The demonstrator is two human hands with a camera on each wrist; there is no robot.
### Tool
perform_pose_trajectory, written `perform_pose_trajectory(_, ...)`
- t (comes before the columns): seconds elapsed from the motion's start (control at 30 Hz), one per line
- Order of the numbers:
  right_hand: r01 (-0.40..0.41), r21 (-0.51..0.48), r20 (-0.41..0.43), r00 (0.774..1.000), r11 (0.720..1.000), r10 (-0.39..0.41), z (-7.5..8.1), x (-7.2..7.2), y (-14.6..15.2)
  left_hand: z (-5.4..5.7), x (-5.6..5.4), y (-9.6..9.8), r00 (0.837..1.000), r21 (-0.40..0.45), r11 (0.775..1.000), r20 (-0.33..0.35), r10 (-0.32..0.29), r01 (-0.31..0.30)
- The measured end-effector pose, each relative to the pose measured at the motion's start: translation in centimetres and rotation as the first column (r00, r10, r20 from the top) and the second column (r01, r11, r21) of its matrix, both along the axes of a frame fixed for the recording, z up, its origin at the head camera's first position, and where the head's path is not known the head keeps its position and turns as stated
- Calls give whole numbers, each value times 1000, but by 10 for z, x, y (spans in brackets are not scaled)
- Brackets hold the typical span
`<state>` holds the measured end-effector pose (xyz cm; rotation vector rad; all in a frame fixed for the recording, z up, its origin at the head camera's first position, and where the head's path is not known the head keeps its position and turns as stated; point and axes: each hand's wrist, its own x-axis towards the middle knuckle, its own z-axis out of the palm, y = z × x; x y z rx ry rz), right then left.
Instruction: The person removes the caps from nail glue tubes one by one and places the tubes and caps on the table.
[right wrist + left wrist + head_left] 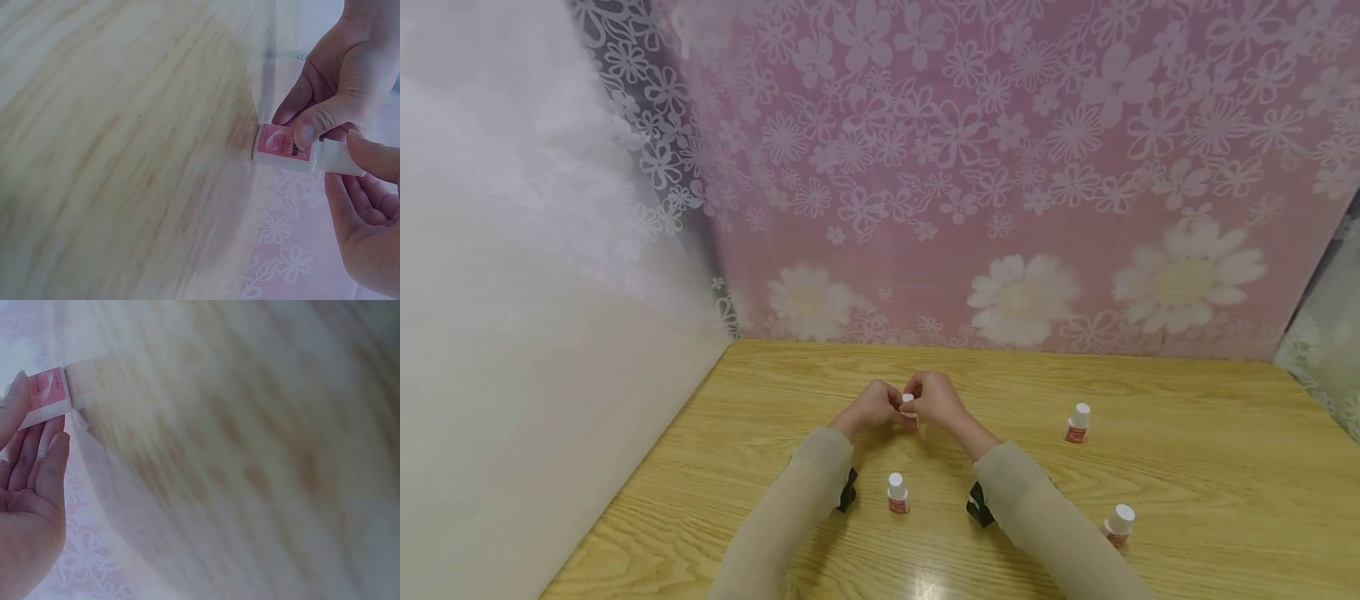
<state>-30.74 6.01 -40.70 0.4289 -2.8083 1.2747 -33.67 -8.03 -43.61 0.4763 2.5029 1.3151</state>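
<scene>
Both of my hands are on one small white bottle point(910, 422) with a pink-red label, near the back middle of the table. My left hand point(872, 405) pinches its body, with the thumb over the label point(278, 142) in the right wrist view. At the top, my right hand point(938, 402) pinches the white cap point(337, 157) between thumb and fingers. The bottle stands upright, its base right at the table top. A similar capped bottle point(898, 495) stands between my forearms, nearer to me.
Two more such bottles stand on the right, one farther back point(1077, 424) and one point(1117, 528) beside my right sleeve. The wood-grain table point(760, 400) ends at a pink flowered curtain point(917, 275) behind and a pale wall point(587, 333) on the left.
</scene>
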Motion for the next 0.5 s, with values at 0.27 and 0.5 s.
perform_pose_trajectory(0.27,-23,-50,-8,1000,998,22,-1,0,2,-1,2,-1,999,38,999,29,-18,17)
perform_pose_trajectory(0.5,-42,-80,0,999,996,43,0,1,2,0,5,-4,1000,15,1000,4,-19,19)
